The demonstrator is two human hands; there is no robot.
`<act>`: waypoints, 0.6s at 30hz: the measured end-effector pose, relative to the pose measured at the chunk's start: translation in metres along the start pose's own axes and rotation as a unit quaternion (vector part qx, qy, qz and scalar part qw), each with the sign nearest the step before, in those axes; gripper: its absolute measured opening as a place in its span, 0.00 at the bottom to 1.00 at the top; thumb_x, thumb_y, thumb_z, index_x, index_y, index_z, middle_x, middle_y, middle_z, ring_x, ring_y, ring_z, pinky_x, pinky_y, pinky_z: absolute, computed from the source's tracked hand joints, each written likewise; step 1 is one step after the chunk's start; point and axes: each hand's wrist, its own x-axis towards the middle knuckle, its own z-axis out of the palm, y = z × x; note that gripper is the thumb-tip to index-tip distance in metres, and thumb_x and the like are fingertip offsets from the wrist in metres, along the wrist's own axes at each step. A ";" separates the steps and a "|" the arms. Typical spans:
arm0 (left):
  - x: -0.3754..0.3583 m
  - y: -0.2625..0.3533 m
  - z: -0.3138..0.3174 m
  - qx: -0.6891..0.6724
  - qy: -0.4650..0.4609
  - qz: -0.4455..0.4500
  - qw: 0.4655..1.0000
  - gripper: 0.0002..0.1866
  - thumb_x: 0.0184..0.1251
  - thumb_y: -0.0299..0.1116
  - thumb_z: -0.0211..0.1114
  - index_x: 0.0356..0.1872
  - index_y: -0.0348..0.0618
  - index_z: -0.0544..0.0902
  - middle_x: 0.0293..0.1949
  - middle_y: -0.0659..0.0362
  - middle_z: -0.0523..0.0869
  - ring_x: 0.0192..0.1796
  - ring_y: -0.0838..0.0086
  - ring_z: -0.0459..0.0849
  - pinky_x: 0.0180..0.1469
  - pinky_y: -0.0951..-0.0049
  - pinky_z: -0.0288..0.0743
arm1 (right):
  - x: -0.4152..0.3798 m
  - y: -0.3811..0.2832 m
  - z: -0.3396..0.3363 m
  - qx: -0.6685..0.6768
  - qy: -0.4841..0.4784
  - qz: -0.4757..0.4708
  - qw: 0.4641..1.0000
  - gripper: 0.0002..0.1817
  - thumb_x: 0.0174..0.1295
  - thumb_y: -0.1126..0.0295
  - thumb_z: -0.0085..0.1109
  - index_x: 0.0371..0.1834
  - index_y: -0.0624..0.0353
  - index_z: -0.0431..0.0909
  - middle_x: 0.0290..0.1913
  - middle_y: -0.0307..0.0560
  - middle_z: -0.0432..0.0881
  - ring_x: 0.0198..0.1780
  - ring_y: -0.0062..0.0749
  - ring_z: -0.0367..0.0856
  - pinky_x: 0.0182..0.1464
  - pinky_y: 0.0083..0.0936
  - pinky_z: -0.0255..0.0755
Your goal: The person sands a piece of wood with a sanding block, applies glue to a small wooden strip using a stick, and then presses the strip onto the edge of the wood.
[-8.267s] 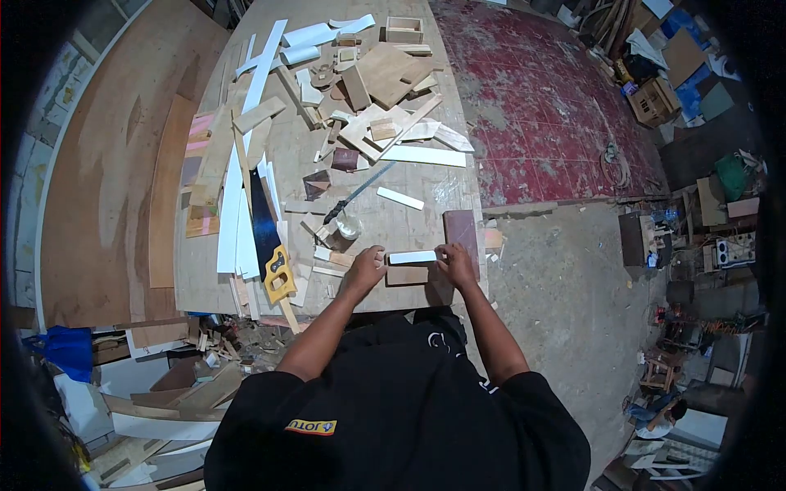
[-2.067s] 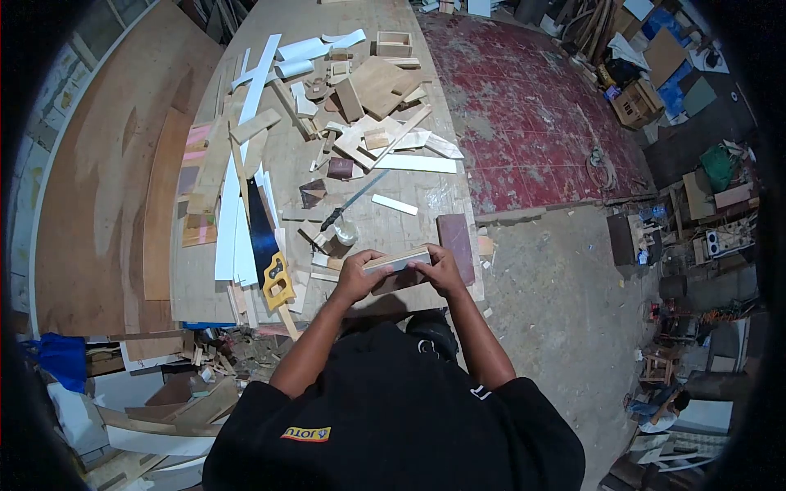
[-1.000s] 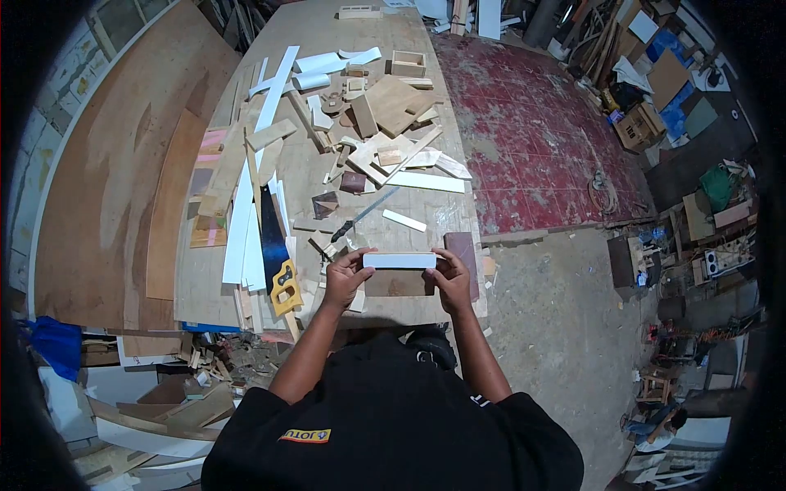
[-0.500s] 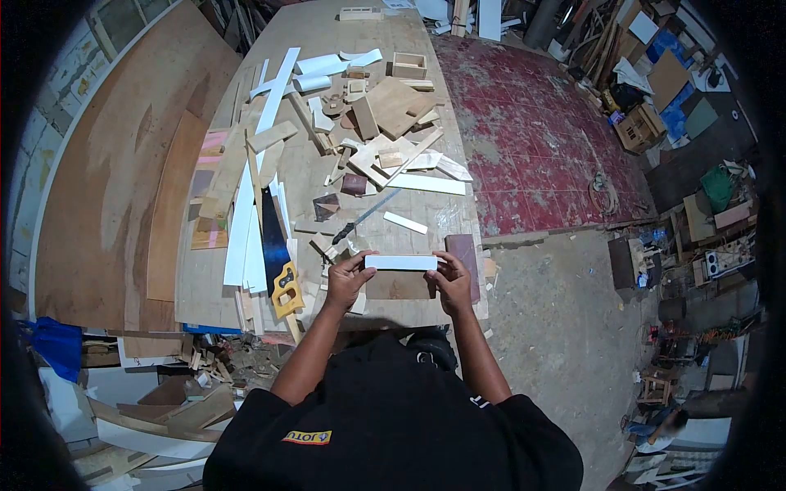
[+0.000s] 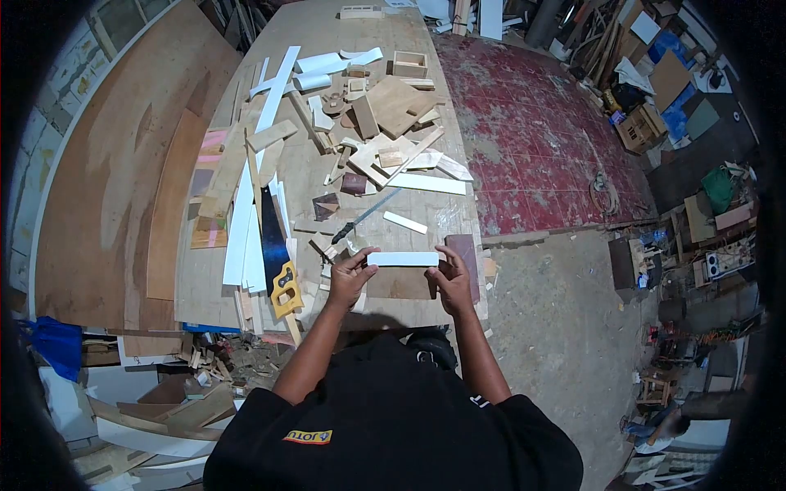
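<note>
A short white rectangular block (image 5: 403, 259) is held level between my two hands, above the near end of the wooden worktable. My left hand (image 5: 350, 281) pinches its left end. At the opposite end, the fingers and thumb of my right hand (image 5: 453, 284) grip it. Beneath the block lies a flat brown sheet (image 5: 399, 285) on the tabletop. Beside my right hand is a dark reddish-brown strip (image 5: 463, 255). A small white strip (image 5: 405, 222) and a thin-bladed saw with a black handle (image 5: 344, 233) lie just beyond the block.
A handsaw with a yellow handle (image 5: 286, 290) lies left of my hands, by long white boards (image 5: 246, 221). Wood offcuts (image 5: 401, 106) and a small open wooden box (image 5: 409, 65) cover the table (image 5: 327, 24) farther up. A person (image 5: 655, 427) is at the far right.
The white block has shifted very slightly to the right and tilted a little between my hands. Both hands keep their hold; the things on the table have not moved.
</note>
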 end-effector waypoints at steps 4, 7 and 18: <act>0.004 -0.002 -0.005 0.010 -0.006 -0.012 1.000 0.21 0.62 0.18 0.66 0.58 0.32 0.79 0.52 0.57 0.84 0.51 0.81 0.80 0.55 0.81 0.74 | 0.002 -0.001 -0.001 -0.010 -0.030 -0.002 1.000 0.28 0.59 0.83 0.62 0.64 0.59 0.67 0.39 0.45 0.81 0.41 0.24 0.81 0.39 0.21 0.77; 0.005 -0.001 -0.004 0.007 -0.006 -0.010 1.000 0.21 0.62 0.18 0.66 0.58 0.32 0.79 0.51 0.58 0.84 0.50 0.82 0.80 0.55 0.81 0.73 | 0.004 0.003 -0.003 -0.011 -0.032 -0.039 0.999 0.28 0.59 0.82 0.62 0.64 0.59 0.67 0.39 0.45 0.81 0.40 0.25 0.82 0.37 0.21 0.78; 0.002 0.008 -0.007 0.032 -0.032 -0.013 0.999 0.21 0.60 0.19 0.69 0.55 0.32 0.80 0.51 0.58 0.84 0.49 0.81 0.80 0.55 0.80 0.74 | 0.000 0.007 -0.008 0.004 -0.020 -0.008 1.000 0.24 0.63 0.81 0.60 0.63 0.61 0.70 0.40 0.47 0.83 0.37 0.24 0.80 0.31 0.17 0.75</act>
